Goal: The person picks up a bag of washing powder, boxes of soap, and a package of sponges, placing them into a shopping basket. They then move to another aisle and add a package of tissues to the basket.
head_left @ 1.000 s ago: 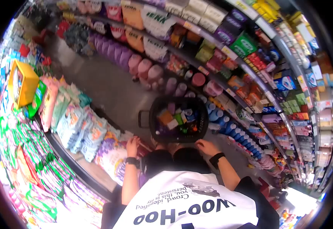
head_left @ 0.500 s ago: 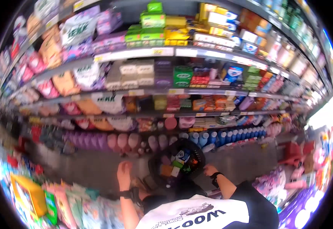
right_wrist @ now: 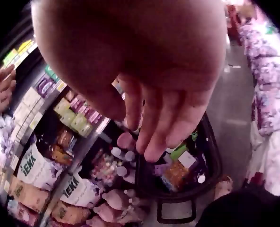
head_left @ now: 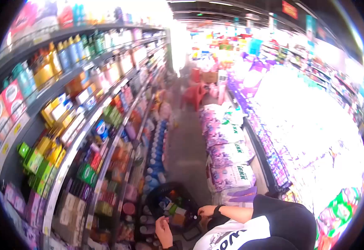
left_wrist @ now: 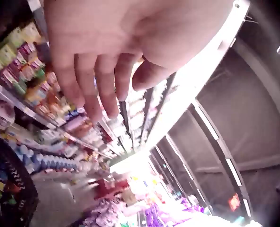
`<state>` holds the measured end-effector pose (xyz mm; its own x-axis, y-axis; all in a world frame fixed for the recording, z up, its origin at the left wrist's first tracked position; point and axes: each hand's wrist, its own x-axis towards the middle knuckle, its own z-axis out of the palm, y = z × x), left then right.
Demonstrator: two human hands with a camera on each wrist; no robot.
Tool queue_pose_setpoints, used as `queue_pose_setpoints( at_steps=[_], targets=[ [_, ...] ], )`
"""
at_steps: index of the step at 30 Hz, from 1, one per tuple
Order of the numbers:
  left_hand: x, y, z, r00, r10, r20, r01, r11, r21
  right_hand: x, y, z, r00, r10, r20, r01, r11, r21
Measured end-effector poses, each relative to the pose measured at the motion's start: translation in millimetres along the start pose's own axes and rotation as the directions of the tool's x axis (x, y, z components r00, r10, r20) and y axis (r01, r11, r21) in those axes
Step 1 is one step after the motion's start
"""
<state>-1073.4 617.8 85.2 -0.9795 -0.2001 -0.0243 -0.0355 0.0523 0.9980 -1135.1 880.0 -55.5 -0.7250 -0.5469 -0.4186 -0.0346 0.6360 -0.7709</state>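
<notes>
A black basket (head_left: 149, 196) holding several small packages stands on the floor in front of the person. My left hand (head_left: 164, 231) hangs beside the basket's near left side; in the left wrist view the hand (left_wrist: 125, 52) has loosely bent, spread fingers with nothing in them. Close to the basket's right rim is my right hand (head_left: 208, 211). In the right wrist view that hand (right_wrist: 144, 80) hangs above the basket (right_wrist: 214, 156), its fingers relaxed and holding nothing. Whether it touches the rim cannot be told.
Shelves of boxes and bottles (head_left: 71, 54) line the left side, with blue bottles (head_left: 156, 154) at floor level. Stacked bags (head_left: 232, 177) line the right of the narrow aisle floor (head_left: 186, 158). A red stool (head_left: 193, 96) stands farther along the aisle.
The head view has swung from the shelf front to look along the aisle. The basket and both hands now appear lower in the view, with the left hand nearer the basket.
</notes>
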Motion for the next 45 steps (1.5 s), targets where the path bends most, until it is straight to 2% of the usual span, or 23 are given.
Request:
queue_pose_setpoints(
  at_steps=[1,4,8,10,11,13,15,17,19,21,23,27,29,31,33,35,37,38,40,41,42,43,45],
  targets=[
    [6.3,5.9,4.2,0.999,0.017,0.031,-0.017,1.0,0.001,-11.6,-2.9,-3.6,0.988,0.14,0.065,-0.14,0.99,-0.003],
    [15.4,24.9,25.7,0.985,0.039,0.166,-0.06,0.991,0.121,-39.5,4.1,-4.5,0.967,0.254,0.022,-0.255,0.959,0.121],
    [17.2,26.9,44.7,0.978,0.041,0.203,-0.094,0.962,0.256,-48.6,30.1,3.3,0.963,0.255,-0.082,-0.235,0.952,0.199],
    [3.9,26.4,42.4,0.94,0.24,0.242,-0.306,0.906,0.292,-47.2,39.9,9.6,0.967,0.234,-0.098,-0.208,0.951,0.228],
    [-0.1,29.4,39.2,0.941,0.237,0.24,-0.306,0.9,0.311,-45.2,42.4,12.1,0.974,0.201,-0.106,-0.173,0.958,0.227],
    [-8.9,36.1,40.5,0.952,0.086,0.293,-0.181,0.932,0.315,-42.5,45.8,15.5,0.976,0.198,-0.089,-0.179,0.966,0.187],
    [-12.4,38.5,40.0,0.955,0.069,0.287,-0.173,0.92,0.352,-40.9,44.1,15.1,0.976,0.2,-0.082,-0.186,0.972,0.146],
    [-12.6,26.1,35.4,0.945,0.043,0.324,-0.17,0.911,0.375,-41.8,42.5,19.3,0.976,0.155,-0.156,-0.137,0.983,0.123],
    [-9.4,27.3,43.3,0.955,-0.008,0.297,-0.062,0.973,0.223,-46.3,46.0,27.8,0.964,0.143,-0.223,-0.109,0.982,0.155],
    [-10.0,21.4,38.2,0.938,-0.016,0.345,-0.07,0.97,0.235,-56.9,31.4,31.8,0.942,0.245,-0.23,-0.195,0.956,0.219],
    [-18.3,28.3,35.6,0.928,0.035,0.37,-0.091,0.987,0.135,-66.2,28.5,48.7,0.923,0.165,-0.349,-0.12,0.982,0.146],
    [-52.8,29.2,-2.6,0.911,0.085,0.404,-0.125,0.989,0.074,-84.8,-2.1,93.4,0.908,0.157,-0.389,-0.108,0.983,0.145],
    [-75.9,17.8,-38.5,0.929,0.097,0.357,-0.132,0.989,0.074,-86.6,-23.2,131.5,0.857,0.118,-0.501,-0.092,0.993,0.076],
    [-115.9,10.5,-87.1,0.948,0.112,0.298,-0.158,0.978,0.133,-89.1,-59.2,162.6,0.884,0.132,-0.449,-0.078,0.988,0.135],
    [-152.8,6.3,-138.0,0.979,0.105,0.176,-0.144,0.964,0.223,-85.2,-109.4,193.0,0.87,-0.038,-0.492,0.098,0.99,0.097],
    [-191.7,6.4,-189.1,0.998,0.055,-0.036,-0.044,0.965,0.258,-69.4,-166.4,220.4,0.914,-0.095,-0.395,0.233,0.92,0.317],
    [-237.3,16.4,-234.8,0.978,0.02,-0.206,0.059,0.926,0.372,-57.4,-245.0,236.8,0.93,-0.245,-0.275,0.334,0.875,0.35],
    [-264.3,18.4,-254.6,0.935,-0.01,-0.354,0.144,0.924,0.355,-57.5,-292.4,244.8,0.913,-0.348,-0.215,0.406,0.834,0.374],
    [-311.6,17.2,-285.8,0.853,0.067,-0.517,0.161,0.909,0.384,-62.3,-382.5,260.6,0.832,-0.547,-0.094,0.532,0.738,0.414],
    [-339.3,13.0,-295.0,0.761,0.061,-0.646,0.238,0.9,0.365,-69.4,-420.2,270.7,0.771,-0.636,-0.033,0.586,0.688,0.428],
    [-362.9,8.2,-302.6,0.717,0.073,-0.693,0.246,0.904,0.349,-80.8,-457.9,282.1,0.689,-0.725,0.016,0.626,0.606,0.49],
    [-386.2,7.3,-308.3,0.678,0.088,-0.73,0.248,0.908,0.339,-92.8,-491.9,292.3,0.601,-0.797,0.048,0.645,0.521,0.559],
    [-427.5,11.4,-313.8,0.516,0.018,-0.857,0.31,0.928,0.206,-107.7,-542.8,315.1,0.307,-0.934,0.181,0.824,0.356,0.441]
  ],
)
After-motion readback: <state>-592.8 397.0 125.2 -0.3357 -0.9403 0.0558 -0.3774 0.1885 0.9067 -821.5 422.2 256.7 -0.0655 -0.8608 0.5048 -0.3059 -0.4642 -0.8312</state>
